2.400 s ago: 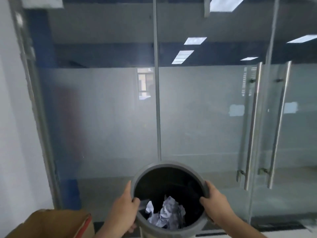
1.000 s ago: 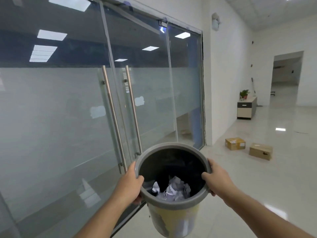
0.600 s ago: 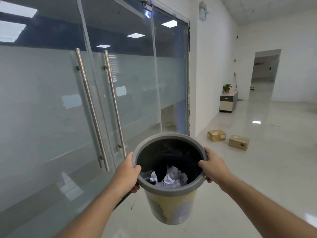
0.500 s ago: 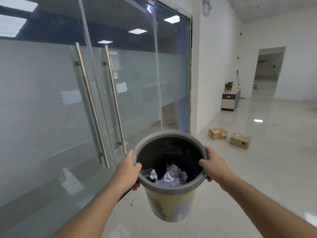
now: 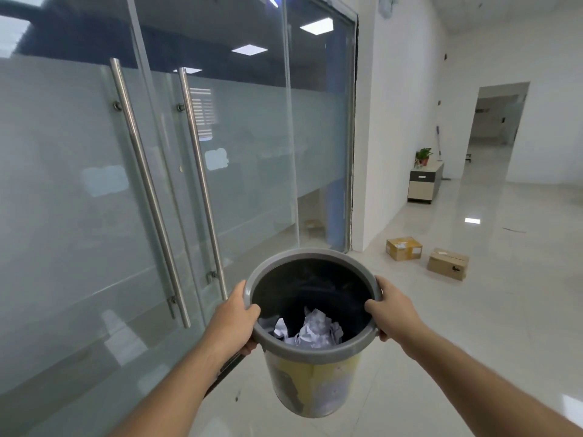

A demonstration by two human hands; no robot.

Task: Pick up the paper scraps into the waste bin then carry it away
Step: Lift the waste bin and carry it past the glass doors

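Aloft, waste bin (image 5: 310, 357), both hands gripping, scraps (image 5: 310, 332) apparently inside

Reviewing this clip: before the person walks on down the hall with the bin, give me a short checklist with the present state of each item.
1. Left hand gripping the waste bin rim: ok, thumb over the rim.
2. Right hand gripping the opposite side of the rim: ok.
3. Bin off the floor and roughly upright: ok.
4. Paper scraps inside the bin, well below the rim: ok.
5. Path ahead: not ok; two cardboard boxes lie on the floor near the wall corner, so steer right of them.
6. No scraps left behind at the pickup spot: cannot tell, it is out of view.
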